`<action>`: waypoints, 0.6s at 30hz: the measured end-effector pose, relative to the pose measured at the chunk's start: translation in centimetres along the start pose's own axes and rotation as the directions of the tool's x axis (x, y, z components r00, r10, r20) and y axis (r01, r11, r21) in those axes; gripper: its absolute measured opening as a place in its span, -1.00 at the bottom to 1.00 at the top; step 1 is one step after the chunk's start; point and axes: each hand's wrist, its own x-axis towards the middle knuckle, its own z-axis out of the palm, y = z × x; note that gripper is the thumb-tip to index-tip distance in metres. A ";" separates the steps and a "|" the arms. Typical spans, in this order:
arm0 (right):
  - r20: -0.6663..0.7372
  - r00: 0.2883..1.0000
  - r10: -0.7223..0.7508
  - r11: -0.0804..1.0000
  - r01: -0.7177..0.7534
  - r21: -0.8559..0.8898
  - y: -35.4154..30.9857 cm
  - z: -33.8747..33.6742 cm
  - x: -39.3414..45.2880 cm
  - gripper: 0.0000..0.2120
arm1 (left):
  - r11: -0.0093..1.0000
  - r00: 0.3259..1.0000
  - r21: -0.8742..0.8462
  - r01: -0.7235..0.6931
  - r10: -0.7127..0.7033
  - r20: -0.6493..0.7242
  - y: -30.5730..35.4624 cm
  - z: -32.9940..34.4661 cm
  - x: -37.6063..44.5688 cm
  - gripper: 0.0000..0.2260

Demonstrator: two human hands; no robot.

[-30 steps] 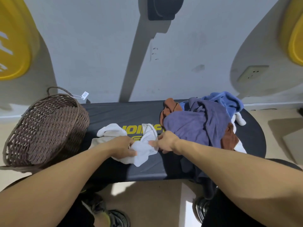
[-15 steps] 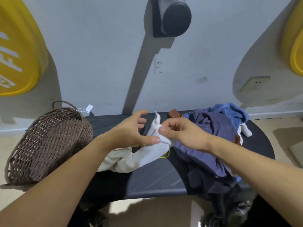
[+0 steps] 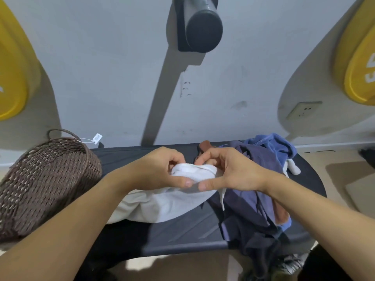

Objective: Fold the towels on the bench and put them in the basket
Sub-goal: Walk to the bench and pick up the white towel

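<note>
White terry towel (image 3: 172, 201) was bunched above the dark padded bench (image 3: 194, 230); left hand (image 3: 160, 169) and right hand (image 3: 229, 171) both pinched its top edge, thumbs nearly touching. Probably best to find two corners, spread wide, shake flat before folding. Brown woven wicker basket (image 3: 46, 179) stood at the bench's left end, its inside hidden. Blue-purple towel pile (image 3: 257, 179) lay right.

Even, fairly bright indoor light from above and in front. A wall-mounted roller (image 3: 204, 30) casts a long diagonal shadow down the grey wall. Soft shadows sit under the desk (image 3: 190, 230). Wide-angle distortion bends the yellow discs (image 3: 359, 63) at the side edges. Fingertips show slight motion blur; no glare.
</note>
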 end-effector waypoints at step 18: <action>0.050 0.878 0.477 0.863 -0.457 -0.214 2.7 -1.1 1.9 -0.84 | 0.943 0.947 0.168 0.289 -0.256 -0.192 -7.1 -3.9 -0.8 -0.74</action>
